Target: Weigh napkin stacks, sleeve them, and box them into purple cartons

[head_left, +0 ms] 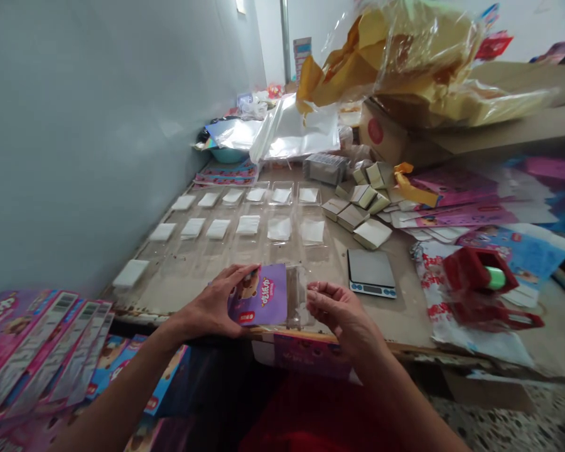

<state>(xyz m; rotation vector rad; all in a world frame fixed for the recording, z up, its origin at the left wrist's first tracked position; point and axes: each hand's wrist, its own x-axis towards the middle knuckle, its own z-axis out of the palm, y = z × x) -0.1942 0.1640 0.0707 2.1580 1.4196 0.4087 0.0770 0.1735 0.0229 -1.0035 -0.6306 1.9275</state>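
Nearest, below the tabletop's (405, 336) front left corner, pink printed packs (28, 351) stood in a leaning row, with blue packs (108, 364) beside them. Both arms reached up over the front edge. The purple pack (275, 295) lay right by the middle of that edge, with a clear plastic tray (295, 295) showing at its right side. The left hand (211, 307) was spread wide and held the pack's left side, thumb near and fingers far. The right hand (341, 307) was just beside the tray, fingers bent and tips close together; I cannot tell if it held anything.

There was some room left of the left hand, up to a white block (130, 274) by the left edge. On the right, a small strip of tabletop showed between the digital scale (371, 270) and a red tape cutter (475, 276) near the front right corner.

Farther in, two rows of white packets (247, 225) sat in clear trays, running from the left edge to the middle. Small cream blocks (370, 235) were heaped to their right. Near the far edge were shiny clear sheets (306, 135) and a cardboard box (390, 135).
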